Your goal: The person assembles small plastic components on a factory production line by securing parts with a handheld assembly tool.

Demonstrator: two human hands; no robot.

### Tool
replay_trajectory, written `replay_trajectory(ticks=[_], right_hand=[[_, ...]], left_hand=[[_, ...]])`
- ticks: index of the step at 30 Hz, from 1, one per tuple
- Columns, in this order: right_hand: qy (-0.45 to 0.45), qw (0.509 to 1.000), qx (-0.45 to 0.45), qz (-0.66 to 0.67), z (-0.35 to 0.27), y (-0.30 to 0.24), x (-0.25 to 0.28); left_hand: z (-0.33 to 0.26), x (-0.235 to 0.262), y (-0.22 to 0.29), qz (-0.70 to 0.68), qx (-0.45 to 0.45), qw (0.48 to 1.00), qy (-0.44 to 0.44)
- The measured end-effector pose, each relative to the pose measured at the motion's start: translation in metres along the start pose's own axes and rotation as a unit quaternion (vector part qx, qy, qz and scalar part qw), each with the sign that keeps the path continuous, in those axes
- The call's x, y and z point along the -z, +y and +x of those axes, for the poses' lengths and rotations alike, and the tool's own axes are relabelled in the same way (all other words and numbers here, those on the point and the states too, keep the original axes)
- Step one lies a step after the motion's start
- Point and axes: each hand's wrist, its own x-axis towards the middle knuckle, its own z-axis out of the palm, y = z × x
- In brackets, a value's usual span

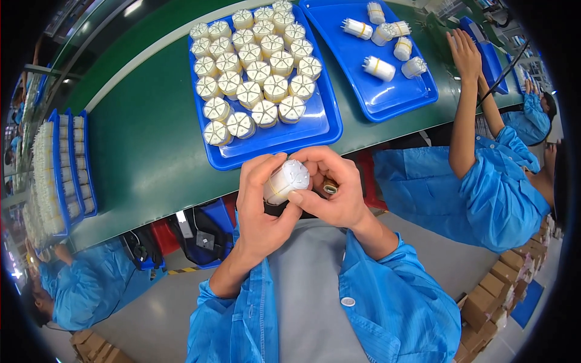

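In front of my chest I hold a short white cylinder (279,186) with a thin yellow band round it. Its round white end (296,174) is tilted up toward me and bears small dark marks. The fingers and thumb of my left hand (260,196) close round its left side. My right hand (339,193) grips the other side, its thumb pressed on the lower rim of the end. A small gold-coloured round item (330,186) shows among my right fingers; whether it is worn or held I cannot make out.
Just beyond my hands, a blue tray (315,138) bears rows of similar upright cylinders. Another blue tray (393,100) at right has several lying loose. Filled blue trays (63,175) stand at the green bench's (139,139) left. A co-worker's hand (465,54) rests at right.
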Motion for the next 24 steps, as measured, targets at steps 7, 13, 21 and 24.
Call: replay_trajectory(ticks=[7,13,21,24], right_hand=[[-0.035,0.997,0.069,0.010,0.001,-0.003,0.002],[-0.001,0.999,0.045,0.009,-0.002,-0.010,0.007],[0.011,0.998,0.056,-0.008,-0.006,-0.007,0.010],[0.024,0.998,0.063,0.011,-0.006,-0.006,0.010]], left_hand=[[-0.005,0.008,0.003,-0.287,0.158,0.945,-0.021],[-0.001,0.013,0.004,-0.476,0.239,0.846,-0.038],[-0.005,0.008,-0.007,-0.480,0.133,0.865,-0.054],[-0.004,0.006,-0.016,-0.397,0.024,0.915,-0.062]])
